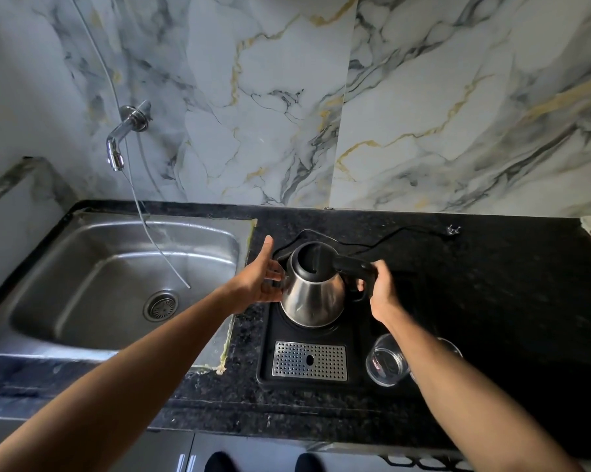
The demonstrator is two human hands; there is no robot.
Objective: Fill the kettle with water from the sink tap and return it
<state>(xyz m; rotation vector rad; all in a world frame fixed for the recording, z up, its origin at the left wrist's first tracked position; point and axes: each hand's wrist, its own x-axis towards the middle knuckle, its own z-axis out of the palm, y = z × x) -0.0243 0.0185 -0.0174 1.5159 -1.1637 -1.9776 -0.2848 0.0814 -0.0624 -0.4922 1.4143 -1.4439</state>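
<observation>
Stainless electric kettle (313, 294) sits on its black tray base (355, 338) on the table, right of the sink (83, 291), right hand (382, 294) fingers closed round its handle, apparently to lift, left hand (263, 277) open, steadying the spout side.

Both forearms are bare to the edge of view, no sleeves, watch or rings on the hands, with two dark shoe toes (221, 462) showing below.
</observation>
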